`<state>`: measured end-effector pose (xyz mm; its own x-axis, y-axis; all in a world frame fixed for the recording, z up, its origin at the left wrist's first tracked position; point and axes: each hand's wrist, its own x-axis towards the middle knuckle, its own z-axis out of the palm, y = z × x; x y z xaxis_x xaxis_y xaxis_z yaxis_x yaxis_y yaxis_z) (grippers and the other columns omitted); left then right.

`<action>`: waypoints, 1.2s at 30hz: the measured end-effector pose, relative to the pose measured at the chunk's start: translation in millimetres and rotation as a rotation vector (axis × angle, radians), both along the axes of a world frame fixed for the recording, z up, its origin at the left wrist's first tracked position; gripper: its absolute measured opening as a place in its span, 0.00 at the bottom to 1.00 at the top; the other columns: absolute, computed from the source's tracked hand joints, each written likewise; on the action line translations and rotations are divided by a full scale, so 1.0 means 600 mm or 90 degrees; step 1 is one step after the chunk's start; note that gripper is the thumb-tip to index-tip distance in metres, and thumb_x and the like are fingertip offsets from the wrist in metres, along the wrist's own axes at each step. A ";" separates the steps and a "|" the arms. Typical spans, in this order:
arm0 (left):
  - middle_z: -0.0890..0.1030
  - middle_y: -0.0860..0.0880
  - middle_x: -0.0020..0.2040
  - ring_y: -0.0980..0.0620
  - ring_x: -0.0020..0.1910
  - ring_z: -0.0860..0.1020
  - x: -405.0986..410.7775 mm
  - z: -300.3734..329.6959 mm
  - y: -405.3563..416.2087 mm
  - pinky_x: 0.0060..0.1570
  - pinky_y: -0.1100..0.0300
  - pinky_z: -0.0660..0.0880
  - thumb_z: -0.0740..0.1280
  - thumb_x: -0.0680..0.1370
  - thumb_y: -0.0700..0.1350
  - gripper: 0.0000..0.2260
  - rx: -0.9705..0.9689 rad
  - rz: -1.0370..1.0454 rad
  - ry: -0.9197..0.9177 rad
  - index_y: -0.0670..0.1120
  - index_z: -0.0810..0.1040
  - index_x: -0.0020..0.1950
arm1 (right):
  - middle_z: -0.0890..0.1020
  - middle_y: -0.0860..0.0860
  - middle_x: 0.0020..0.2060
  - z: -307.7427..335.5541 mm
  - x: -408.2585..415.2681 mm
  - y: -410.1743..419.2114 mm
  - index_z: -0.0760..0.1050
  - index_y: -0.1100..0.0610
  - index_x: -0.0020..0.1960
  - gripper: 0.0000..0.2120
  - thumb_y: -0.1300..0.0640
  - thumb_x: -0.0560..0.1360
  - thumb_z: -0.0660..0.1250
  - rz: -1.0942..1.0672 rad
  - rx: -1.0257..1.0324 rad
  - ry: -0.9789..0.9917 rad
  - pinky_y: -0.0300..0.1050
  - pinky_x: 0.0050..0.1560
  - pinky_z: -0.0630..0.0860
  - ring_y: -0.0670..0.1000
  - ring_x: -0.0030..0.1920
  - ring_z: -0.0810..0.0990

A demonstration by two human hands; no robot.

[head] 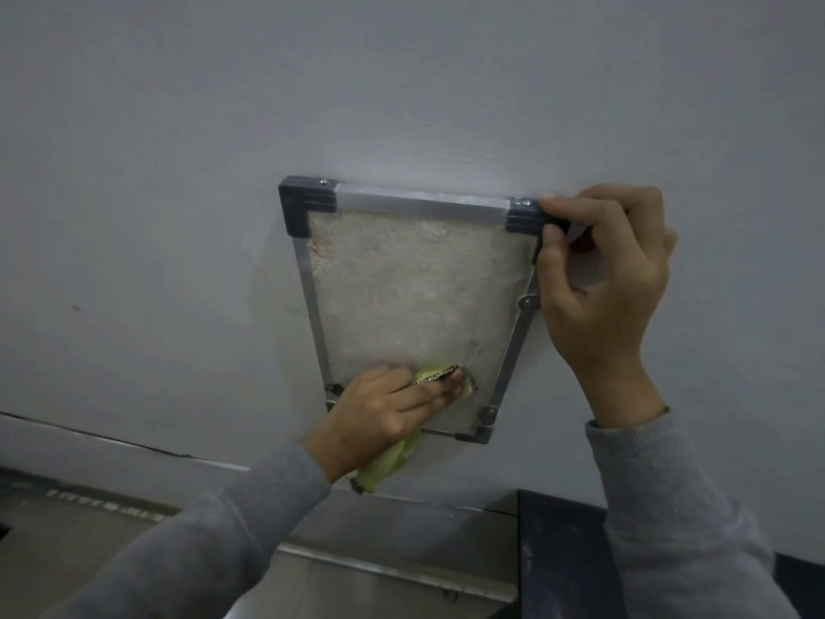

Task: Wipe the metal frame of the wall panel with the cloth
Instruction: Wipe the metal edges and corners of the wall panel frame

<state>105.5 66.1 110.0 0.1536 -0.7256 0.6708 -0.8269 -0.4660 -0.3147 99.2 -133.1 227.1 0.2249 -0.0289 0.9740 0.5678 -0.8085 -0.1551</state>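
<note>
Grey painted wall (178,172) filled most of the view, w/ a small wall panel (410,306) fixed to it: pale fuzzy centre, thin metal frame (419,202) round the edge, dark plastic corner caps. Left hand (388,413) sat at the panel's lower-left part, fingers straight and together, pressing a yellow-green cloth (388,466) flat against the panel just above the bottom frame rail. Cloth's patterned edge stuck out past the fingertips; the rest trailed below the wrist, over the bottom rail. Right hand (602,279) was up and to the right of the left one, thumb and curled fingers gripping the top-right corner cap (524,218) of the frame. Both arms in grey sleeves (669,507). Below the hands, a dark baseboard (562,551) and a metal ledge (393,569), approx. at floor level.
</note>
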 end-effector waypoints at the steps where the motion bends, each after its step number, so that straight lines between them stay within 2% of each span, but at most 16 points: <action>1: 0.82 0.50 0.58 0.51 0.31 0.77 -0.006 0.008 -0.001 0.30 0.60 0.74 0.64 0.78 0.36 0.12 0.001 0.000 -0.012 0.44 0.82 0.58 | 0.72 0.48 0.46 0.000 0.000 0.001 0.80 0.61 0.49 0.06 0.65 0.73 0.66 -0.003 -0.001 -0.002 0.52 0.48 0.67 0.49 0.48 0.75; 7: 0.79 0.50 0.62 0.51 0.31 0.73 0.003 0.077 -0.014 0.31 0.58 0.72 0.64 0.80 0.37 0.11 -0.118 0.026 -0.084 0.43 0.81 0.60 | 0.73 0.48 0.46 -0.001 0.001 0.001 0.80 0.61 0.49 0.06 0.65 0.73 0.66 -0.012 0.003 -0.008 0.51 0.48 0.66 0.49 0.48 0.75; 11: 0.82 0.53 0.57 0.51 0.31 0.73 0.014 0.046 -0.023 0.30 0.59 0.72 0.68 0.77 0.39 0.07 -0.066 0.021 -0.068 0.44 0.85 0.52 | 0.72 0.48 0.47 -0.002 0.002 0.002 0.80 0.61 0.49 0.06 0.65 0.73 0.66 -0.009 0.003 -0.009 0.52 0.48 0.67 0.50 0.48 0.75; 14: 0.82 0.54 0.57 0.51 0.30 0.75 0.015 0.008 -0.017 0.31 0.61 0.72 0.72 0.75 0.37 0.10 -0.049 0.018 -0.037 0.46 0.84 0.55 | 0.73 0.48 0.46 -0.002 0.003 0.002 0.80 0.61 0.49 0.06 0.65 0.73 0.66 -0.007 0.002 -0.006 0.52 0.48 0.67 0.50 0.48 0.75; 19: 0.82 0.55 0.57 0.53 0.31 0.77 -0.008 -0.020 -0.015 0.31 0.64 0.73 0.60 0.80 0.40 0.13 -0.013 0.047 0.002 0.47 0.84 0.55 | 0.74 0.50 0.45 0.001 0.001 0.002 0.80 0.61 0.49 0.06 0.65 0.73 0.66 -0.018 0.004 -0.002 0.49 0.49 0.65 0.49 0.48 0.74; 21: 0.81 0.55 0.59 0.53 0.32 0.76 -0.017 -0.011 -0.014 0.32 0.64 0.71 0.61 0.80 0.40 0.13 -0.009 0.046 -0.015 0.47 0.83 0.57 | 0.72 0.48 0.46 0.001 0.000 0.002 0.80 0.61 0.49 0.06 0.65 0.73 0.66 -0.018 0.011 -0.002 0.48 0.50 0.64 0.49 0.49 0.74; 24: 0.78 0.54 0.63 0.53 0.32 0.72 -0.016 0.024 -0.021 0.33 0.60 0.68 0.61 0.81 0.39 0.13 -0.069 0.050 -0.067 0.47 0.80 0.62 | 0.72 0.47 0.47 0.001 0.000 0.003 0.80 0.61 0.49 0.06 0.65 0.73 0.66 -0.015 0.021 0.000 0.47 0.51 0.64 0.49 0.49 0.75; 28: 0.77 0.54 0.64 0.53 0.30 0.71 0.002 0.053 -0.044 0.31 0.59 0.71 0.61 0.82 0.39 0.13 -0.132 0.070 -0.081 0.47 0.79 0.63 | 0.72 0.47 0.47 0.002 0.001 0.002 0.80 0.60 0.49 0.06 0.64 0.73 0.66 -0.016 0.025 0.002 0.48 0.51 0.64 0.49 0.49 0.75; 32: 0.80 0.55 0.60 0.53 0.30 0.74 0.014 0.016 -0.043 0.31 0.61 0.73 0.66 0.79 0.39 0.10 -0.067 0.029 -0.061 0.47 0.83 0.57 | 0.73 0.48 0.46 0.002 0.003 0.000 0.80 0.61 0.49 0.06 0.63 0.73 0.66 -0.014 0.020 0.008 0.49 0.50 0.65 0.49 0.49 0.75; 36: 0.81 0.57 0.59 0.54 0.32 0.76 0.006 -0.031 -0.022 0.33 0.63 0.75 0.61 0.81 0.40 0.13 0.027 0.020 -0.040 0.49 0.84 0.55 | 0.77 0.55 0.44 0.003 0.003 -0.001 0.80 0.61 0.49 0.06 0.64 0.73 0.66 -0.013 0.017 0.009 0.50 0.49 0.65 0.49 0.49 0.75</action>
